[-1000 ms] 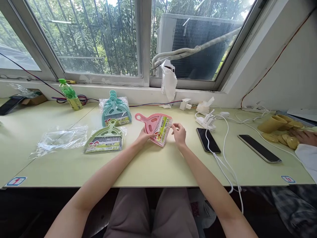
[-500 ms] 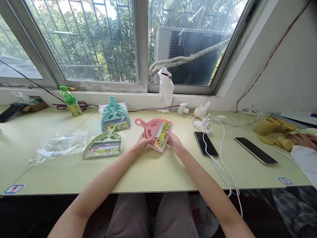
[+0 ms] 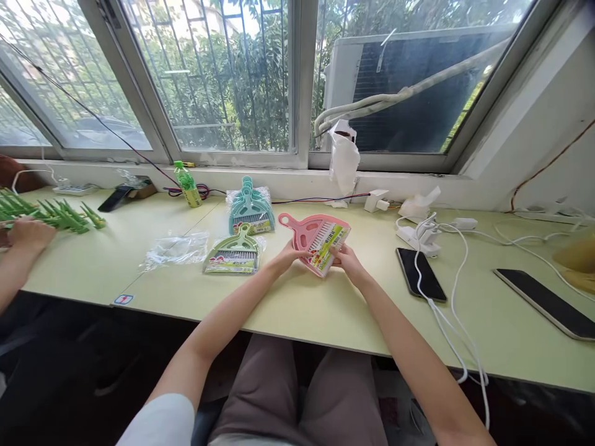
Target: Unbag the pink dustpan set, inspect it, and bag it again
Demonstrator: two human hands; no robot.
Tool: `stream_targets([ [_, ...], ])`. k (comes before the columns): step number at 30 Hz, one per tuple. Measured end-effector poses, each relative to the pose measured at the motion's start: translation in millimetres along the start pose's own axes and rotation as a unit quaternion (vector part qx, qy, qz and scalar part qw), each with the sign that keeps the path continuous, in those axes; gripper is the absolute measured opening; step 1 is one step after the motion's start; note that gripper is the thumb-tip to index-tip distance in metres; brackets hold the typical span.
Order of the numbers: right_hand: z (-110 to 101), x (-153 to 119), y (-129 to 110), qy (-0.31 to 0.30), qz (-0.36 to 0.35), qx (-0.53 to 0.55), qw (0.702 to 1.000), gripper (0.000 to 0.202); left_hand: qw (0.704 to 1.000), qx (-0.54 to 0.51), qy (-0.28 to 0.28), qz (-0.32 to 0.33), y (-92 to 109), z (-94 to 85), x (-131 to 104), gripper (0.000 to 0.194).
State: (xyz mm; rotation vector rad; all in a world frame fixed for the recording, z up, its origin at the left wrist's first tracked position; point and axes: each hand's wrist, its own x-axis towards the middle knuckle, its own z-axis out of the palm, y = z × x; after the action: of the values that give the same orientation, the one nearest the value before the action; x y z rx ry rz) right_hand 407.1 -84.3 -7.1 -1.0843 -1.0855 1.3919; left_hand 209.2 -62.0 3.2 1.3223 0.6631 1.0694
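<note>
Currently logged, from my remote seat:

- Pink dustpan set: on the green table, centre, just beside a green dustpan set; I have it pinched from both sides.
- Left hand: fingers curled onto the near left edge.
- Right hand: fingers closed on the label end.
- Risk, my judgement: the brush may slip out of the pan if I tilt it; the paper label could tear under a hard thumb.
- Risk: the white cable and phone lie near my right forearm; a wide elbow could drag them.
- Neighbour's hand, far left, well apart.
</note>
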Motion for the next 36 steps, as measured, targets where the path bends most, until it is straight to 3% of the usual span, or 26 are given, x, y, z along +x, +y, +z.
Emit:
stream_targets([
  [5,-5,-5,-9,0.025,-0.011,-0.003,1.000,0.024,0.998,0.015,0.005,-0.062,2,7.8,3,0.057],
  [7,-9,-5,-10,0.040,0.001,0.000,0.999,0.018,0.992,0.012,0.073,-0.101,12,2.3,6,0.043],
  [8,-10,-5,-10,0.045,0.007,0.006,0.999,0.017,0.986,0.011,0.132,-0.105,20,-5.2,7,0.036],
  [9,-12,-4,-9,0.048,0.011,0.015,0.999,0.017,0.980,0.010,0.181,-0.087,29,-16.4,6,0.030],
  [11,-13,-2,-8,0.056,0.006,0.032,0.998,0.016,0.957,0.067,0.282,0.015,50,-49.4,-2,0.027],
  [12,-13,-2,-7,0.061,-0.003,0.038,0.997,0.016,0.926,0.142,0.343,0.070,59,-69.9,-9,0.027],
  [14,-12,-1,-7,0.068,-0.022,0.043,0.997,0.016,0.814,0.363,0.437,0.121,74,-114.4,-26,0.029],
  [15,-11,0,-7,0.069,-0.030,0.045,0.996,0.016,0.756,0.476,0.439,0.097,79,-136.4,-36,0.031],
  [17,-10,0,-7,0.067,-0.034,0.048,0.996,0.016,0.663,0.621,0.418,-0.027,84,-175.6,-54,0.042],
  [18,-9,-1,-7,0.065,-0.031,0.047,0.996,0.016,0.631,0.650,0.408,-0.109,85,-191.6,-61,0.047],
  [20,-9,-1,-8,0.064,-0.023,0.039,0.997,0.016,0.596,0.682,0.342,-0.251,88,-214.8,-69,0.046],
  [21,-9,-1,-8,0.065,-0.019,0.036,0.997,0.016,0.581,0.700,0.303,-0.282,90,-222.2,-71,0.040],
  [23,-8,-1,-7,0.071,-0.016,0.032,0.997,0.017,0.574,0.712,0.279,-0.292,97,-229.7,-70,0.026],
  [26,-9,0,-6,0.093,-0.016,0.037,0.995,0.015,0.566,0.732,0.280,-0.257,113,-227.4,-63,0.014],
  [29,-10,2,-6,0.110,-0.006,0.045,0.993,0.013,0.557,0.754,0.292,-0.190,127,-207.0,-52,0.024],
  [31,-12,4,-5,0.117,-0.004,0.045,0.992,0.012,0.553,0.767,0.312,-0.098,131,-180.4,-44,0.036],
  [33,-13,4,-5,0.122,-0.009,0.044,0.991,0.014,0.558,0.759,0.321,0.095,127,-145.1,-36,0.036],
  [36,-16,5,-4,0.148,-0.003,0.042,0.988,0.016,0.590,0.732,0.229,0.253,108,-90.9,-19,0.031],
])
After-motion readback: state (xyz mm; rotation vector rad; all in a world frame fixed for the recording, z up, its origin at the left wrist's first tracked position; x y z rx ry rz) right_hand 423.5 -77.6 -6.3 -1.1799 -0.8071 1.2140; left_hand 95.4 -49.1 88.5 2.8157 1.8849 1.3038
